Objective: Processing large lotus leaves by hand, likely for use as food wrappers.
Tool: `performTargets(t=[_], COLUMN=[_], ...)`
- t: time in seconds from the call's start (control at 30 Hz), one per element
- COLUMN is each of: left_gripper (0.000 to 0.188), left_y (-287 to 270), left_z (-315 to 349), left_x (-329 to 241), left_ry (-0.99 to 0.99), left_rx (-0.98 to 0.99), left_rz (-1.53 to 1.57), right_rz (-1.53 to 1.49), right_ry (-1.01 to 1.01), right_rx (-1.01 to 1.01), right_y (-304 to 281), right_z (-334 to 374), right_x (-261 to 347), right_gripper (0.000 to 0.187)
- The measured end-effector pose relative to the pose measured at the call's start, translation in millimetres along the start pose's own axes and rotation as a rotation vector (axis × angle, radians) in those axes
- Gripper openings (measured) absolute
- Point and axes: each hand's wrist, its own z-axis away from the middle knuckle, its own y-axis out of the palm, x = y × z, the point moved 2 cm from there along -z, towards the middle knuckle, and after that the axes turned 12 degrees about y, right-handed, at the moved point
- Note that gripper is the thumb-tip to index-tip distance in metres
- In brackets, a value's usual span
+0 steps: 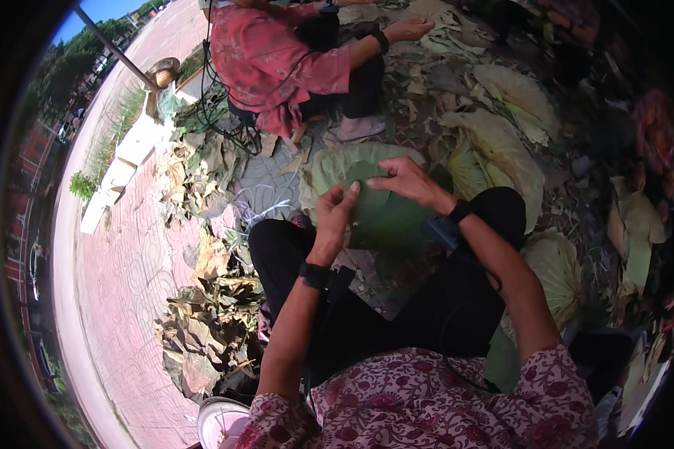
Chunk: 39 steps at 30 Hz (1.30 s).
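A left hand (338, 209) pinches a broad green lotus leaf (393, 222) spread before the lap, a right hand (412, 182) touching it, grip unclear, in work seemingly unfinished, with more pale leaves (505, 153) lying untouched at right.

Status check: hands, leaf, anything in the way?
Left hand and right hand at green leaf, exact grips unclear. Leaf broad, paler leaf showing behind it. Nothing seen blocking either hand.
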Motion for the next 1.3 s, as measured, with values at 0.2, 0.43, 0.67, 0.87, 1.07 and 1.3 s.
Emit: performTargets(t=[0.2,0.43,0.67,0.87,1.07,1.3], left_gripper=[0.017,0.015,0.017,0.019,0.019,0.022], left_y=[-24,-31,-30,-27,-33,-42], left_z=[-7,-10,-12,-6,-5,-9], left_x=[8,10,7,20,24,13], left_ry=[0.009,0.026,-0.003,0.037,0.073,-0.051], left_rx=[-0.064,-0.166,-0.112,0.024,-0.048,-0.100], left_rz=[-0.044,-0.095,-0.069,-0.221,-0.279,-0.166], right_rz=[0.299,0.032,0.087,0.025,0.039,0.000], right_ry=[-0.165,-0.085,-0.037,-0.058,-0.037,-0.075], right_rx=[0.057,0.154,0.174,0.199,0.193,0.094], right_y=[15,19,18,23,31,27], right_z=[8,7,6,6,13,9], right_x=[4,10,9,-3,6,4], right_gripper=[0.026,0.023,0.023,0.021,0.019,0.018])
